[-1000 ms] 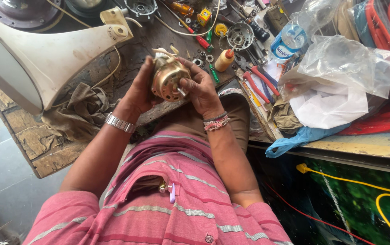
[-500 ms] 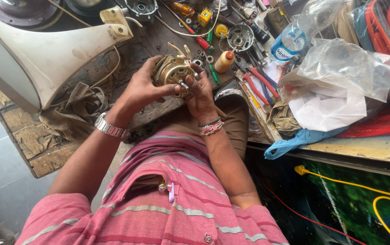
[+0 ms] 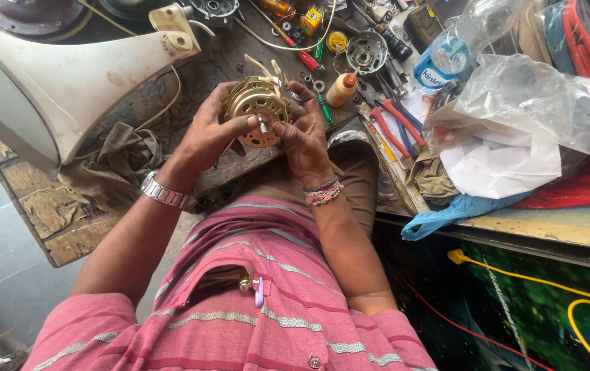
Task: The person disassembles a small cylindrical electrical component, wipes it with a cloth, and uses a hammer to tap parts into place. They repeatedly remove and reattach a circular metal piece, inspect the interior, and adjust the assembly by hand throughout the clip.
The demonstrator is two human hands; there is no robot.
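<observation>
Gripping a round, brass-coloured motor housing (image 3: 259,113) with both hands, a person in a pink striped shirt (image 3: 254,302) holds it above the near edge of a worn wooden workbench (image 3: 54,220), just in front of the chest. The left hand (image 3: 209,134), its wrist circled by a metal watch (image 3: 166,194), is closed around the housing's left rim, with the thumb lying across the perforated face towards the short central shaft (image 3: 263,125). The right hand (image 3: 303,137), wearing braided wristbands (image 3: 323,192), clasps the right rim, its thumb touching the face just beside that shaft. Pale wires rise from the housing's top edge. A large cream-coloured horn-shaped casing (image 3: 68,75) lies on the bench to the left, with a crumpled brownish rag (image 3: 113,165) below it. Beyond the hands sit a small yellow bottle with a red tip (image 3: 343,88), a grey metal end cap (image 3: 366,51) and red-handled pliers (image 3: 394,124). To the right, a clear plastic water bottle (image 3: 446,51) stands near crumpled plastic bags (image 3: 522,117).
</observation>
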